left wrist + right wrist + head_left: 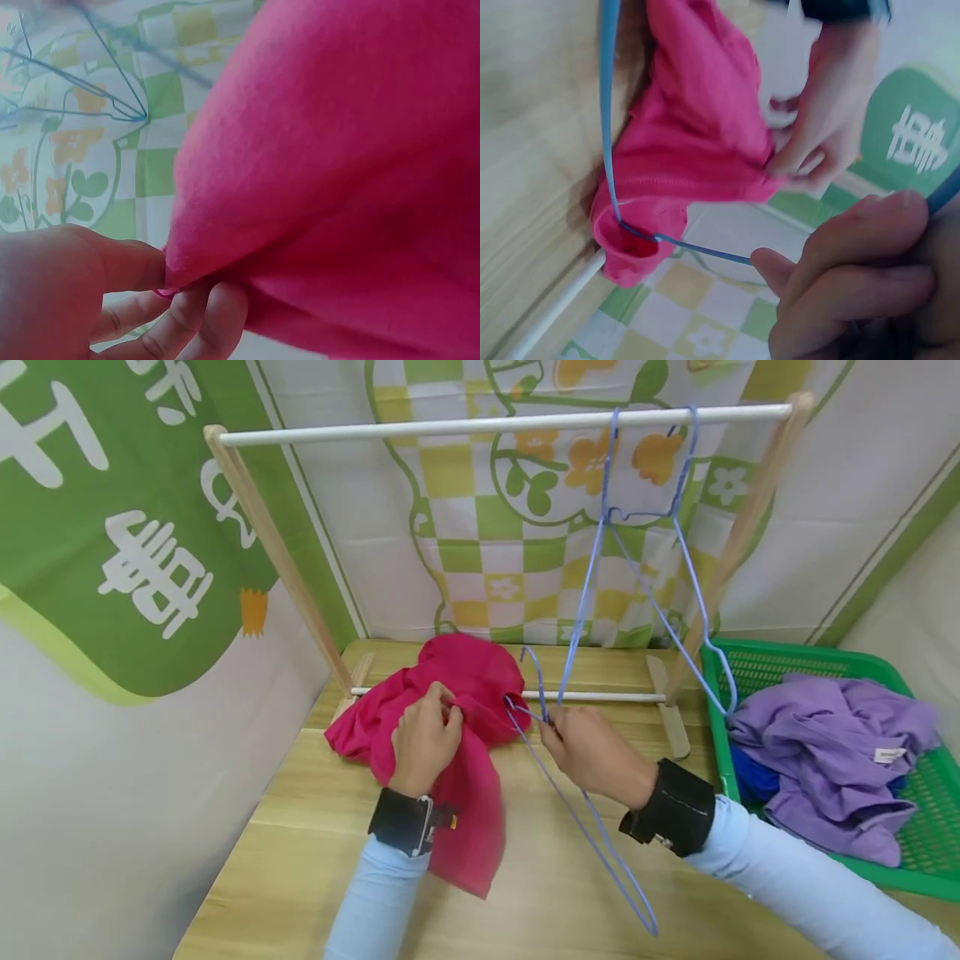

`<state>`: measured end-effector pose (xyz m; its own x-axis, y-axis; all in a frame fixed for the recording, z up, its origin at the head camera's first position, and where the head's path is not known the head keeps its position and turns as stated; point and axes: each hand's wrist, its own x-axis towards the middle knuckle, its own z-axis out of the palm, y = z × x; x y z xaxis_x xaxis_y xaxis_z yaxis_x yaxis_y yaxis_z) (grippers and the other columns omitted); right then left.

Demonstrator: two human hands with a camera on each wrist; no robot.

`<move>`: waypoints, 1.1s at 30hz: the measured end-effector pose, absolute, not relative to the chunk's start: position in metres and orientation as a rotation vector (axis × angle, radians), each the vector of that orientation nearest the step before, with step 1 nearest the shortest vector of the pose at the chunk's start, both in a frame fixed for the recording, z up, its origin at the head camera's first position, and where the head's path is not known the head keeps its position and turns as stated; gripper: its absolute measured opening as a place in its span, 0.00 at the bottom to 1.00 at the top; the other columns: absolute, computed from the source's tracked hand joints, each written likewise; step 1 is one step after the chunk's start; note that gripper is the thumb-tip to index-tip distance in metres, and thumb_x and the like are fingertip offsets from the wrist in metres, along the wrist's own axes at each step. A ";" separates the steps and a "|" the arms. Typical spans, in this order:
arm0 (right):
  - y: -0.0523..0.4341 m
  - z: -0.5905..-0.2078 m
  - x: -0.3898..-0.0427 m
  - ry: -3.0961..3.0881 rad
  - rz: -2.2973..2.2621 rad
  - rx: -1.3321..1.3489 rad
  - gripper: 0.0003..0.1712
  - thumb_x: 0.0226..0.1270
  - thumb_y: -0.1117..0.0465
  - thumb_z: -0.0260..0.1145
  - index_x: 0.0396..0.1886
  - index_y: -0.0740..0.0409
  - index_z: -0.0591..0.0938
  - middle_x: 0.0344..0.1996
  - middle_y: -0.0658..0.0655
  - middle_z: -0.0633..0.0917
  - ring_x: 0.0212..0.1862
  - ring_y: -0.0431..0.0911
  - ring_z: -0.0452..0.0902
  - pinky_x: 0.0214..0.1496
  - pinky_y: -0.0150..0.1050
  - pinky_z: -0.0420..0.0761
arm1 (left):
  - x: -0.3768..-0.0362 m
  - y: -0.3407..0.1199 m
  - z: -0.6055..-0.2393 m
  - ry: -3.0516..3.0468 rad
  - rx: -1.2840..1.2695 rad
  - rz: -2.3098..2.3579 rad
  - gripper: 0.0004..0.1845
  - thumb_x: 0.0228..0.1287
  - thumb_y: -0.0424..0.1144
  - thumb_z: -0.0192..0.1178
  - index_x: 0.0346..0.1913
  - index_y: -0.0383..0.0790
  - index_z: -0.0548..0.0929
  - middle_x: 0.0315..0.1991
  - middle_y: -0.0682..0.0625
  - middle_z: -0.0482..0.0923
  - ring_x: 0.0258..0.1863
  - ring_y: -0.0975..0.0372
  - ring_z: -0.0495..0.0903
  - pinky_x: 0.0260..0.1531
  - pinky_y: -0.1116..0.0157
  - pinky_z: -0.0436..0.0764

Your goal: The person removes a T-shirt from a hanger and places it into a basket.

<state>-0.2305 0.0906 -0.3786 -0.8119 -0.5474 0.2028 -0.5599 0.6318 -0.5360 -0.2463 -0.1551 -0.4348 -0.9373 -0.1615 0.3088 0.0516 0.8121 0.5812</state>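
A bright pink garment [468, 693] lies bunched on the table, one part hanging toward the front edge. My left hand [426, 735] pinches its fabric between thumb and fingers; the left wrist view shows the pinched edge of the cloth [322, 150]. With my right hand [592, 752] I grip a blue wire clothes hanger [542, 685] close to its hook. One end of this hanger enters an opening in the garment [697, 150], while the other end sticks out toward the front. How far it reaches inside is hidden by the fabric.
A rack with a white top rail [487, 425] and wooden posts stands at the back of the wooden table [300, 827]. Blue hangers [682, 527] hang at the rail's right. To the right, a green basket [810, 652] holds purple clothing [832, 743] and a dark blue cloth [752, 774].
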 end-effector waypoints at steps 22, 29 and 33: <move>0.211 -0.333 -0.103 -2.836 0.422 0.709 0.23 0.71 0.64 0.68 0.21 0.41 0.68 0.16 0.34 0.59 0.18 0.26 0.52 0.20 0.28 0.60 | -0.269 -0.155 -0.454 -2.734 0.105 -0.936 0.07 0.73 0.44 0.59 0.47 0.48 0.82 0.31 0.51 0.82 0.35 0.51 0.85 0.34 0.49 0.81; 0.205 -0.249 -0.142 -2.848 0.312 0.574 0.27 0.81 0.56 0.59 0.16 0.47 0.66 0.12 0.41 0.65 0.15 0.34 0.57 0.18 0.33 0.61 | -0.268 -0.159 -0.452 -2.751 0.112 -0.936 0.07 0.72 0.44 0.59 0.47 0.48 0.82 0.30 0.51 0.82 0.34 0.51 0.84 0.34 0.50 0.80; 0.187 -0.198 -0.191 -2.978 0.356 0.500 0.28 0.83 0.52 0.52 0.17 0.53 0.73 0.12 0.49 0.74 0.16 0.42 0.67 0.19 0.37 0.66 | -0.266 -0.159 -0.454 -2.759 0.115 -0.952 0.07 0.72 0.44 0.59 0.46 0.48 0.82 0.30 0.51 0.82 0.33 0.52 0.84 0.33 0.50 0.79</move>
<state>-0.1910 0.1875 -0.1982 -0.9410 -0.3094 0.1369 -0.3329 0.9187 -0.2123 -0.2658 -0.1594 -0.4537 -0.9728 -0.1449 0.1808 -0.0025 0.7869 0.6171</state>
